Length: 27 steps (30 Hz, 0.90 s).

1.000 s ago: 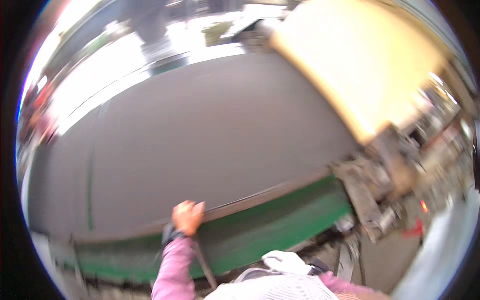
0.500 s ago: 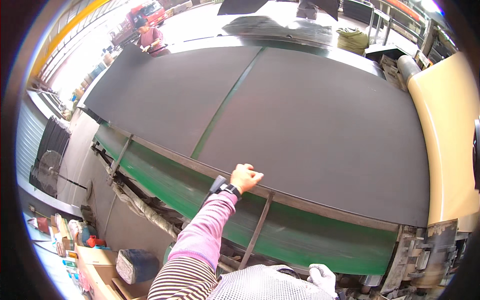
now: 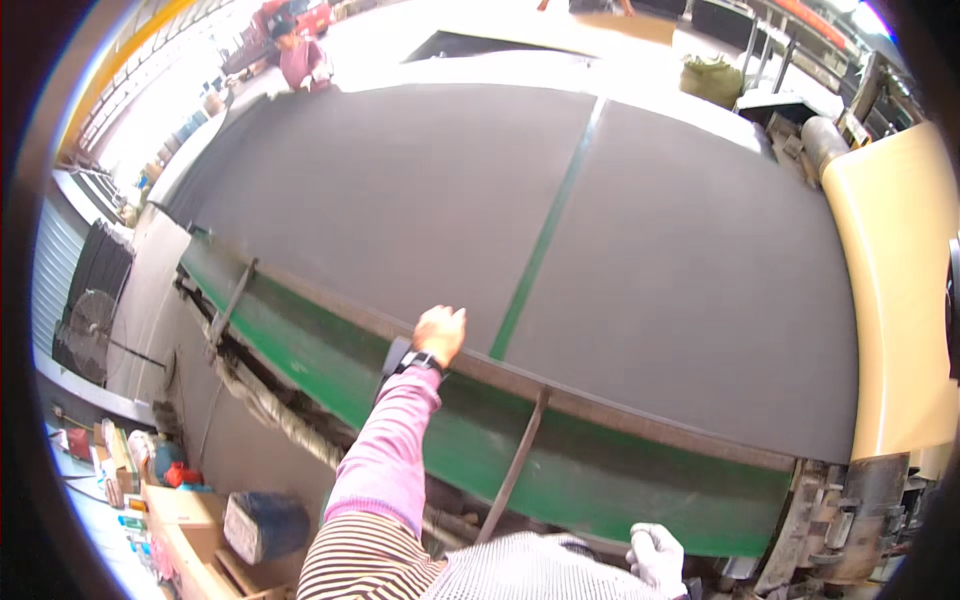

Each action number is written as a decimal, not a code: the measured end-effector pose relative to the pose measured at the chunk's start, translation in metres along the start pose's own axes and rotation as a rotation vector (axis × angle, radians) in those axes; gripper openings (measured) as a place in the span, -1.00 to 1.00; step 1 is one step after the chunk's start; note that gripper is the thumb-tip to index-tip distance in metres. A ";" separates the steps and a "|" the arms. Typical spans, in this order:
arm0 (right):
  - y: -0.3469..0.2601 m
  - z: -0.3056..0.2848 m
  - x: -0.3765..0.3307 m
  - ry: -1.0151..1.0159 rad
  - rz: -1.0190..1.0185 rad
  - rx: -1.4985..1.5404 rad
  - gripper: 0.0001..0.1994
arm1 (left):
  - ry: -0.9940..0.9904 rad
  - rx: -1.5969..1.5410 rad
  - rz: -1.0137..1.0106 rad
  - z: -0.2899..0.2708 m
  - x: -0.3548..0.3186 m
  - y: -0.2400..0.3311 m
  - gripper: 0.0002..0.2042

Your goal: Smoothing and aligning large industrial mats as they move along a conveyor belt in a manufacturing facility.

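Note:
Two wide dark grey sheets lie flat on a conveyor: a left sheet (image 3: 380,190) and a right sheet (image 3: 690,260). Between them runs a narrow strip of green belt (image 3: 545,235). My bare left hand (image 3: 441,333) is at the near edge of the left sheet, fingers curled; whether it touches the sheet or pinches anything cannot be made out. A dark wristband (image 3: 420,360) circles that wrist, with a dark block beside it. Low in the view, close to my body, my right hand (image 3: 655,558) in a pale glove has its fingers folded, their inside hidden.
A large cream-coloured curved cover (image 3: 895,290) stands at the conveyor's right end. Metal struts (image 3: 515,465) cross the green lower belt (image 3: 640,490). At the far left is another person (image 3: 303,62) beside the conveyor. A fan (image 3: 92,315), boxes and a blue container (image 3: 265,525) stand left.
Both sheets and the green gap between them have shifted right. My left hand has moved left along the near edge. A tan sheet now shows at the far side.

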State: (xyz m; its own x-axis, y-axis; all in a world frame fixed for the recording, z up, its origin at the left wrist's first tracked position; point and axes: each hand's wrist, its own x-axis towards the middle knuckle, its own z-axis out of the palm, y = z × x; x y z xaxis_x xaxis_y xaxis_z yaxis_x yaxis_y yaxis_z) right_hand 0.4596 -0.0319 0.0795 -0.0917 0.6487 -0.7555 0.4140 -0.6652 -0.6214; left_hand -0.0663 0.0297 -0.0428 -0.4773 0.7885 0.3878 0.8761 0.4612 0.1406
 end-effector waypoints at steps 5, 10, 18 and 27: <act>0.008 0.007 -0.003 -0.105 -0.107 -0.032 -0.77 | -0.186 -0.069 -0.200 -0.001 -0.011 -0.041 -0.57; 0.003 0.018 -0.010 -0.152 -0.108 -0.022 -0.76 | -0.326 -0.266 -0.065 -0.012 -0.017 0.033 -0.67; 0.002 0.006 0.000 -0.178 -0.133 -0.044 -0.73 | -0.354 -0.582 0.261 -0.041 -0.020 0.100 -0.66; 0.024 -0.019 -0.004 -0.151 -0.367 -0.361 -0.62 | -0.364 -0.085 -0.069 0.010 0.007 -0.107 -0.65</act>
State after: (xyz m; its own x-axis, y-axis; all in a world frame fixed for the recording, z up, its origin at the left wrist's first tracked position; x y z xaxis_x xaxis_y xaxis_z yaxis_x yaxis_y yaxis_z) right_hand 0.4874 -0.0433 0.0712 -0.4076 0.7363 -0.5401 0.6131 -0.2177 -0.7594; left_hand -0.1641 -0.0104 -0.0639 -0.5148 0.8569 0.0280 0.8364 0.4948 0.2357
